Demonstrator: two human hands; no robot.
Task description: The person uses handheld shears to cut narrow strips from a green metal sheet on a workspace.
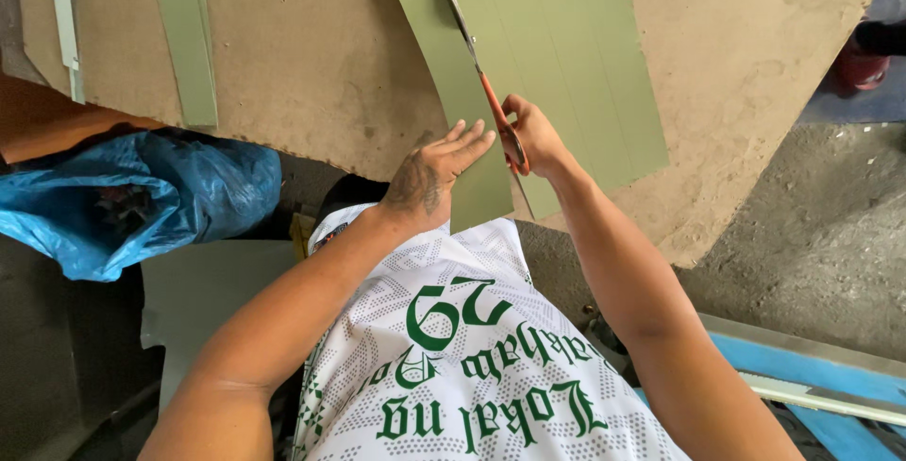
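Two hands at a green sheet, scissors mid-cut.

Right hand (531, 135): closed around the orange handles of a pair of scissors (481, 74), blades parted and lying along the green sheet (557, 55), tips pointing away from the person. Left hand (436, 176): open, fingers straight and close together, palm pressed flat on the near strip of the sheet, just beside the scissors (tattoo on the back of the hand). The sheet lies on a brown board table (311, 55), its near edge overhanging. Further left on the table: a narrow green strip (187, 41) and a thinner pale strip (64, 17). Below the table's edge, left: a crumpled blue plastic bag (142, 199).
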